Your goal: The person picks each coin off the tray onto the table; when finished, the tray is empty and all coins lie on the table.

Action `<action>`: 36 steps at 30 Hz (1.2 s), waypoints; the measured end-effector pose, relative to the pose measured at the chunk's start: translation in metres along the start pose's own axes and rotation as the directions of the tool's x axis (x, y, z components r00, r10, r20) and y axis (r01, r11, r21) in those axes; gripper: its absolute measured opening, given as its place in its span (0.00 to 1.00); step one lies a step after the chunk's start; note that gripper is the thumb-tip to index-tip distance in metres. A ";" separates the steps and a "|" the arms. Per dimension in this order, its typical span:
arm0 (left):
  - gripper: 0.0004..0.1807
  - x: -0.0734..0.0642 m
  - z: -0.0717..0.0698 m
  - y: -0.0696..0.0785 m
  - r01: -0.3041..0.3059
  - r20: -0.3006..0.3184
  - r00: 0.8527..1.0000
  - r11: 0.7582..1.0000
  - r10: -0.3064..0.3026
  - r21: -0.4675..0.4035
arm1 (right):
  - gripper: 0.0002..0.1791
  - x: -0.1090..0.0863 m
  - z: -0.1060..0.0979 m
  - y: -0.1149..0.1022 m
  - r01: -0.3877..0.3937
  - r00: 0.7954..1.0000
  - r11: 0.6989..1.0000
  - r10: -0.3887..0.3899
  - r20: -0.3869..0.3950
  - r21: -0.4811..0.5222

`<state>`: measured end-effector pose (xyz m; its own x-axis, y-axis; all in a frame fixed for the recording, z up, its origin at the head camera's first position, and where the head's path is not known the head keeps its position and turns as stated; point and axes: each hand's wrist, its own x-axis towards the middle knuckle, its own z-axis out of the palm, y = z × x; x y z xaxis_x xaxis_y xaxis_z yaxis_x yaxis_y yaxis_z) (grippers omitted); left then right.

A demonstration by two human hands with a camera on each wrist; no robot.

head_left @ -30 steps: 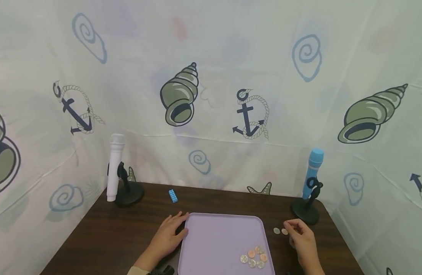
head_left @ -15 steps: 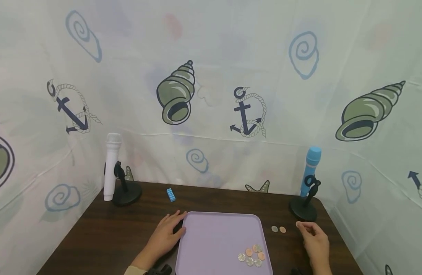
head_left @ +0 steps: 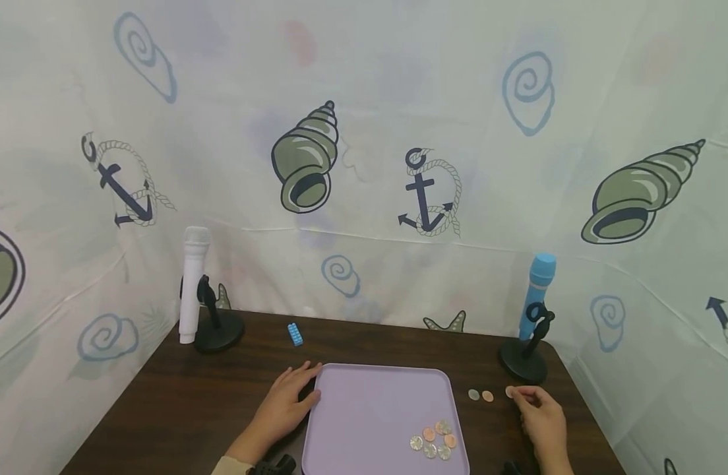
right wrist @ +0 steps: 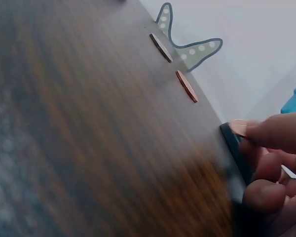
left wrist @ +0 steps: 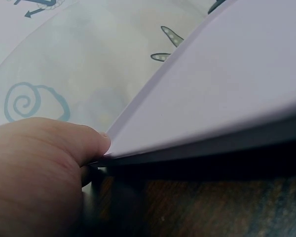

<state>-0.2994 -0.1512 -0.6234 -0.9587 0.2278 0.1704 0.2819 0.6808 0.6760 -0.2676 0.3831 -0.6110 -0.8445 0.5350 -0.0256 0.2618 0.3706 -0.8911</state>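
A copper coin (head_left: 510, 392) is pinched between the thumb and fingers of my right hand (head_left: 541, 422), just above the dark table's right side. In the right wrist view the coin (right wrist: 238, 127) sticks out past the fingertips. To its left lie a silver coin (head_left: 473, 394) and a copper coin (head_left: 487, 396), side by side on the wood. My left hand (head_left: 285, 404) rests at the left edge of a lilac tray (head_left: 364, 409), fingers extended; its thumb (left wrist: 91, 140) touches the rim. Several silver and copper coins (head_left: 429, 434) lie at the tray's right side.
A blue microphone (head_left: 536, 293) on a black stand (head_left: 523, 361) stands behind my right hand. At the back left is a white microphone (head_left: 194, 284) with its stand (head_left: 218, 333). A blue toy brick (head_left: 295, 334) lies behind the tray. A patterned cloth hangs behind the table.
My right hand has moved right from beside the two table coins and now shows a copper coin at its fingertips. My left hand stays at the tray; the view shifted slightly.
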 end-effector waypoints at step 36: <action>0.30 0.002 0.002 -0.002 -0.022 0.002 1.000 1.000 0.022 -0.008 | 0.21 0.005 0.003 0.001 0.173 0.980 0.935 -0.133 0.145 -0.310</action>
<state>-0.3022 -0.1508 -0.6257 -0.9523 0.2436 0.1838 0.3023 0.6698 0.6782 -0.2728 0.3837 -0.6138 -0.9304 0.3654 0.0279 0.2438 0.6741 -0.6972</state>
